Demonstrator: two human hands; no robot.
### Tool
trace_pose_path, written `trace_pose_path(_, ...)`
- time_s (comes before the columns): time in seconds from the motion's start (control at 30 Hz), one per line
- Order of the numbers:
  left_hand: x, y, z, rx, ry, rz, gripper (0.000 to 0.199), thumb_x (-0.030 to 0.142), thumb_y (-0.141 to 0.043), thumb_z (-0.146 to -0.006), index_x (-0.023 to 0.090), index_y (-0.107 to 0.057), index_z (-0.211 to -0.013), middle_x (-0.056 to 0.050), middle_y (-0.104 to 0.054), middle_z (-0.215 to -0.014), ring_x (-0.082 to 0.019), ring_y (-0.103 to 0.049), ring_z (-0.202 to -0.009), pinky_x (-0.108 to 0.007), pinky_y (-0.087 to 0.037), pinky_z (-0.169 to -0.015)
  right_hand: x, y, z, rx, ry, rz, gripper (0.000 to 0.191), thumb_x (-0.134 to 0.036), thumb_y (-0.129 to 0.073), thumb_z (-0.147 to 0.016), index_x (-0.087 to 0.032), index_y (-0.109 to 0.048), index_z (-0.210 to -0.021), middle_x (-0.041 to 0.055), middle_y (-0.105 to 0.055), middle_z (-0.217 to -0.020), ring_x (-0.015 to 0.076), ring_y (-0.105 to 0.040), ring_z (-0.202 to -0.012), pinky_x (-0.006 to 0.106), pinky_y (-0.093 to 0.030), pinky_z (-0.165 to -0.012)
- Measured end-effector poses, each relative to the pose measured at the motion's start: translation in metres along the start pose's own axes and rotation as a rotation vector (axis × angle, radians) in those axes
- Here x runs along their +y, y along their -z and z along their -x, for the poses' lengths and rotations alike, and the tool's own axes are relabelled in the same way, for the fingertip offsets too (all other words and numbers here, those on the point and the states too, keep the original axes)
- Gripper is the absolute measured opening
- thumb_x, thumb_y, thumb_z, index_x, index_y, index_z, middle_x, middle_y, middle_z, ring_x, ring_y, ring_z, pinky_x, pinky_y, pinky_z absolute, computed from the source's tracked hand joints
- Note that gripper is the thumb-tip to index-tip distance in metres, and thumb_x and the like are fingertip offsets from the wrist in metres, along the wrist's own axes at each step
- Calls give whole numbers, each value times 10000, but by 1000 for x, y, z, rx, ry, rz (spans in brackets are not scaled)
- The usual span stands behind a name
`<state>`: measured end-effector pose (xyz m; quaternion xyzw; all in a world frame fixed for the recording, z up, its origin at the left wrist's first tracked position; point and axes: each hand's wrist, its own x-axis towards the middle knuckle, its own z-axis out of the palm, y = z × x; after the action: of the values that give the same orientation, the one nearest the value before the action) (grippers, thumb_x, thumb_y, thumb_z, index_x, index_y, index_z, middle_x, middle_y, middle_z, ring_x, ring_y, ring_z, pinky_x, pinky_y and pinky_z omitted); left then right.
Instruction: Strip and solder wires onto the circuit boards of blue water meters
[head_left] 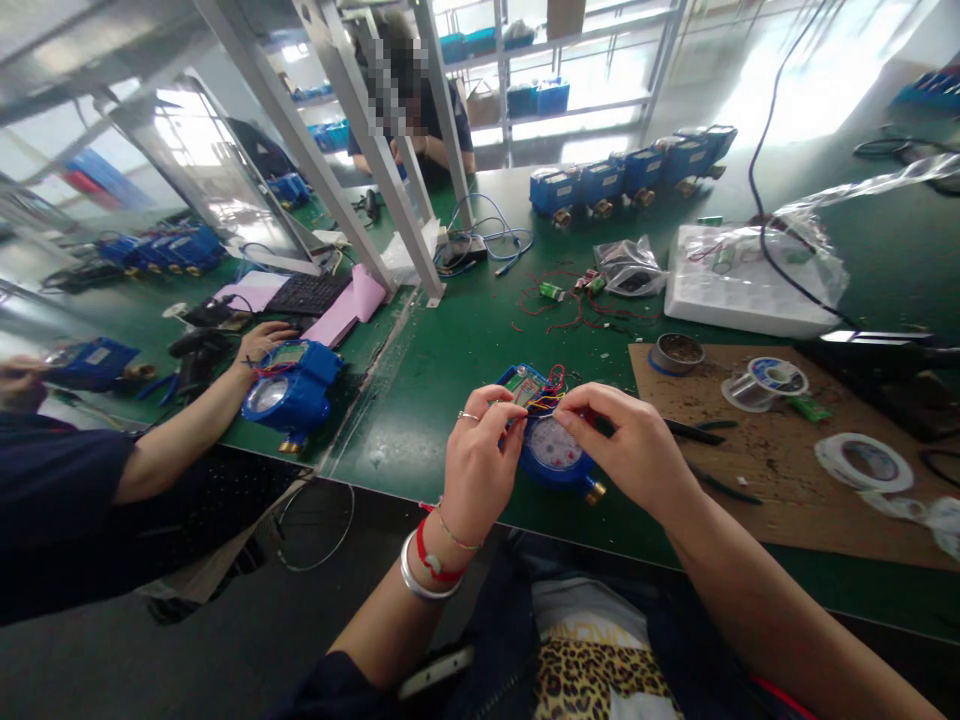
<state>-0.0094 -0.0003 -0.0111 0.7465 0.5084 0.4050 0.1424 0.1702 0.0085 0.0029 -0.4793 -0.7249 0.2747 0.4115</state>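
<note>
A blue water meter (556, 445) lies on the green bench in front of me, its round dial and brass fitting facing my side. Its upper housing is uncovered and shows a circuit board (523, 380) with red, yellow and dark wires (546, 400). My left hand (484, 455) is closed in a pinch on the wires at the dial's upper left. From the other side, my right hand (619, 440) pinches a thin wire end above the dial. The fingertips are close together, and exactly which strands each holds is hard to see.
To the right, a cardboard sheet (720, 450) carries a solder spool (765, 383), a tin (676, 353), a tape roll (864, 462) and pliers. Behind lie a foam tray (739, 285) and several blue meters (626, 178). A co-worker's hand (262, 345) touches another meter (289, 395) at left.
</note>
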Motion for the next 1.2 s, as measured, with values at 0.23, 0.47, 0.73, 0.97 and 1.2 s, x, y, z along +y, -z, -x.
trace_pose_path(0.23, 16, 1, -3, -41, -119, 19, 214, 183, -561, -926, 207, -593, -1136, -64, -645, -1138, -183, -610, -974, -329, -492, -868, -2, -2, 2, 31, 39, -1, 73, -237, -574, -901, -210, -620, -852, 23, -649, -837, 162, -600, -803, 296, -460, -763)
trace_pose_path(0.47, 6, -7, -15, -126, 16, 227, 78, 205, -588, -913, 195, -666, -904, -23, -661, -909, -127, -564, -721, -252, -453, -668, 1, 1, 3, 44, 33, 23, 90, -233, -555, -909, -214, -618, -847, 24, -646, -840, 165, -591, -805, 297, -460, -758)
trace_pose_path(0.73, 7, -6, -17, -136, 116, 310, 81, 207, -589, -890, 184, -656, -851, -17, -623, -843, -119, -510, -657, -234, -409, -605, 54, 41, -9, 241, -46, 214, 327, -370, -566, -891, -210, -597, -1174, 83, -636, -1178, 221, -601, -1055, 374, -469, -953)
trace_pose_path(0.97, 11, -6, -15, -118, 157, 340, 80, 168, -575, -871, 181, -650, -844, -18, -610, -852, -122, -497, -675, -241, -405, -632, 181, 73, -26, 262, -493, 680, 919, -465, -580, -822, 91, -221, -1461, 333, -292, -1487, 375, -266, -1420, 465, -268, -1142)
trace_pose_path(1.2, 11, -8, -13, -95, 180, 358, 120, 255, -567, -902, 176, -624, -832, -27, -594, -840, -142, -516, -725, -248, -426, -656, 208, 76, -31, 236, -546, 678, 984, -512, -586, -786, 115, -202, -1441, 372, -412, -1375, 422, -405, -1319, 487, -357, -1064)
